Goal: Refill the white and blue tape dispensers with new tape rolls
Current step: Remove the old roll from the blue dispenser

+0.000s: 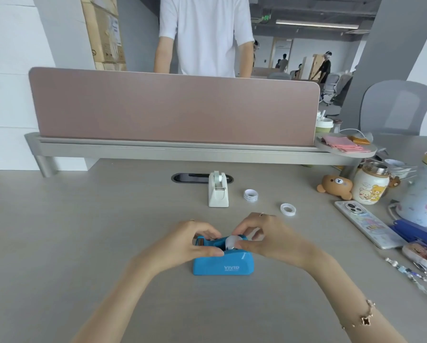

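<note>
While left hand (197, 241) gripped blue dispenser (223, 258) at lower centre, right hand (262, 237) pinched tape roll (233, 242); best seated squarely, base steadied.

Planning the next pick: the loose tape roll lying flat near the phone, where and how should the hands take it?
Judging from its pose, take the flat tape roll by its outer rim, pinched across the ring from above. It lies hole-up on the desk, so the side walls are low and the top is open. The right hand is nearer; the phone lies to its right, apart.

Bear toy (335, 186), bear-print jar (369, 186), phone (368, 224) at desk right; pink divider (175, 110) behind.
</note>
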The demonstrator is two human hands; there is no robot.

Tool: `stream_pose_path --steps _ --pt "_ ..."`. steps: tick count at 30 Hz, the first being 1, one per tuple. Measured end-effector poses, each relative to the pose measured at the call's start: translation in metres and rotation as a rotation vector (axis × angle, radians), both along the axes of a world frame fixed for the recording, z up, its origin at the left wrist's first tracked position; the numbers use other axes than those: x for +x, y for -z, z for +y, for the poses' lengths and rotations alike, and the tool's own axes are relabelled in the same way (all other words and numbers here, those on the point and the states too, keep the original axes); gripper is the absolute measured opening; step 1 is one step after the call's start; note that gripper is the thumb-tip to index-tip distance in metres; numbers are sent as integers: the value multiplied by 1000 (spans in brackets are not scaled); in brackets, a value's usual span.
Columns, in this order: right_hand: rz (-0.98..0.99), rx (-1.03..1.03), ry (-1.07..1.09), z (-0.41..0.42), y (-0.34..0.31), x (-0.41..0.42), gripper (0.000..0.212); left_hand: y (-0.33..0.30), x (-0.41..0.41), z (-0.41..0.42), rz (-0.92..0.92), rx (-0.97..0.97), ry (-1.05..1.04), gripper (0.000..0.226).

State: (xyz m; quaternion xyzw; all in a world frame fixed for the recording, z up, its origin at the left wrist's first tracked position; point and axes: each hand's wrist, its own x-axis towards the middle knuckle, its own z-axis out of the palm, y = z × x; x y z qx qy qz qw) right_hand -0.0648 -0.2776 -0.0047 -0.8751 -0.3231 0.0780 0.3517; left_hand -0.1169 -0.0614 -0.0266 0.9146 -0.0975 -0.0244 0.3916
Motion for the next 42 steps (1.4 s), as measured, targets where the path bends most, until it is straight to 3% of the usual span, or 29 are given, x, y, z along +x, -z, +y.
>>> stream_pose_path --steps 7,16,26,33,42 --pt "-9 -46 -16 -3 -4 3 13 3 2 -9 -78 9 -42 17" --pt "76 42 -17 -7 -7 3 9 6 3 -14 -129 -75 -71 15" --pt "185 306 32 -6 -23 -2 8 -20 -3 -21 -205 -426 -172 32" --pt "252 361 39 -1 -19 -5 11 -18 -3 -24 -198 -439 -197 19" --pt "172 380 103 6 -9 -4 9 -14 -2 -26 -219 -427 -230 17"
